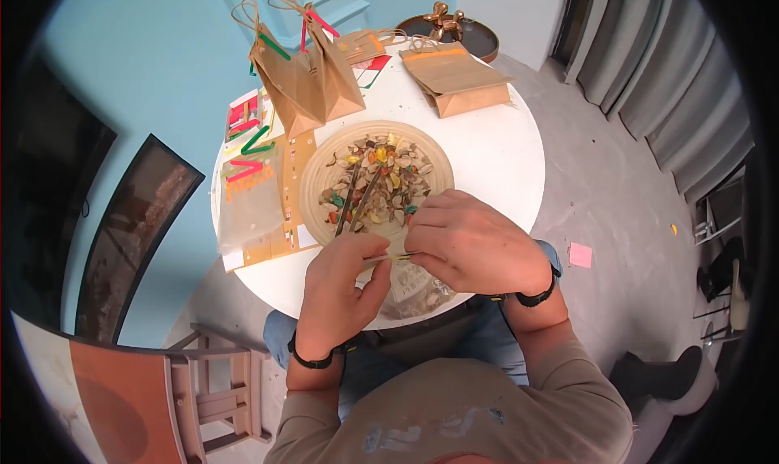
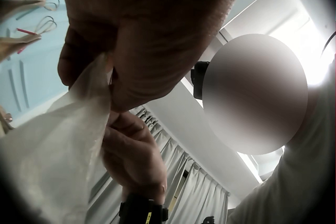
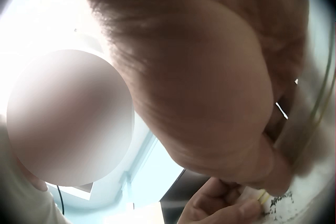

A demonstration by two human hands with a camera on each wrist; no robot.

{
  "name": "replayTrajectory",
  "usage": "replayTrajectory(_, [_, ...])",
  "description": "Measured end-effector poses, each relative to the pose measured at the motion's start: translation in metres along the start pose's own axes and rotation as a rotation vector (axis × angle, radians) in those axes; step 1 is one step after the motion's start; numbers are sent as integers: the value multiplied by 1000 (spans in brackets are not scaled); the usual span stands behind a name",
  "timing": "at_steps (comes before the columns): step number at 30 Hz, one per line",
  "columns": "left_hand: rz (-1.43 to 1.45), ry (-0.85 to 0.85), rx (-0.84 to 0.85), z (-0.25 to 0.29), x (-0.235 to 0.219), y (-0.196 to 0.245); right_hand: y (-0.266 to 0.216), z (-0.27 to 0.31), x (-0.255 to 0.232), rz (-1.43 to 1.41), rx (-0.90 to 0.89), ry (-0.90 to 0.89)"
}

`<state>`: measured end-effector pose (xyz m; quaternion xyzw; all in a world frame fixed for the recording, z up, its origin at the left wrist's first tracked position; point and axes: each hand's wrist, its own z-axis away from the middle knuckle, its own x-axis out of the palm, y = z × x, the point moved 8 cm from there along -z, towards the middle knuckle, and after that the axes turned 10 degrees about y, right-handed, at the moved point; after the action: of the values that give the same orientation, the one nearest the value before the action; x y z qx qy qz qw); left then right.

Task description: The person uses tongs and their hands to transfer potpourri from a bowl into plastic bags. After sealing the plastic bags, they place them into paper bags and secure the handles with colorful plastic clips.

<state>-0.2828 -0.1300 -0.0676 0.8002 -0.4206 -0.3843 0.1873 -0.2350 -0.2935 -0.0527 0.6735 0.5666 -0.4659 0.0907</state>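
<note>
Fingers of the left hand (image 1: 345, 281) and right hand (image 1: 479, 241) pinch the top edge of a clear plastic bag (image 1: 418, 294), close together over the table's front edge. Dried pieces show in the bag's lower part. The left wrist view has the bag (image 2: 58, 145) hanging pale and translucent from the left hand (image 2: 152, 29), with the right hand (image 2: 134, 155) beside it. Dark print marks the bag (image 3: 302, 198) in the right wrist view. Just beyond the hands, metal tongs (image 1: 349, 198) lie on dried flowers and petals (image 1: 402, 180) in a round woven tray (image 1: 312, 176).
Brown paper bags (image 1: 296, 87) stand at the back left of the white table (image 1: 487, 152); another paper bag (image 1: 454, 79) lies at the back right. Flat clear bags (image 1: 251, 208), with red and green strips (image 1: 258, 139) near them, are on the left.
</note>
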Motion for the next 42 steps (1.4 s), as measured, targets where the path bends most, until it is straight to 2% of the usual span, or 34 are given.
replayTrajectory(3, [18,16,34,-1,-1,3,-3,-2,2,3,-45,-30])
replayTrajectory(6, [33,-5,-21,3,0,-1,-9,-3,5,-6,-56,-6])
replayTrajectory(12, [10,2,97,1,1,5,-3,-1,0,-17,1,33])
replayTrajectory(16, [-6,65,41,3,-2,-3,6,3,-10,-21,42,54])
replayTrajectory(18, [11,74,-10,5,-2,-8,1,2,-12,7,-26,26])
replayTrajectory(21, [60,60,-188,8,-5,-14,-2,4,-14,13,-56,46])
replayTrajectory(22, [72,76,-189,9,-6,-13,-2,7,-15,11,-51,61])
replayTrajectory(26, [-29,69,-68,10,-5,-9,5,9,-12,-3,2,20])
replayTrajectory(29, [-1,98,38,10,-2,-1,4,13,-21,-67,-29,113])
replayTrajectory(33, [-1,64,-6,11,0,2,6,16,-19,-67,-47,99])
replayTrajectory(36, [-95,-60,73,2,5,26,5,16,-19,-24,-32,71])
replayTrajectory(39, [-148,-39,43,1,9,23,5,17,-18,-34,-33,77])
replayTrajectory(42, [-137,-51,113,-2,12,32,7,21,-26,-100,-27,100])
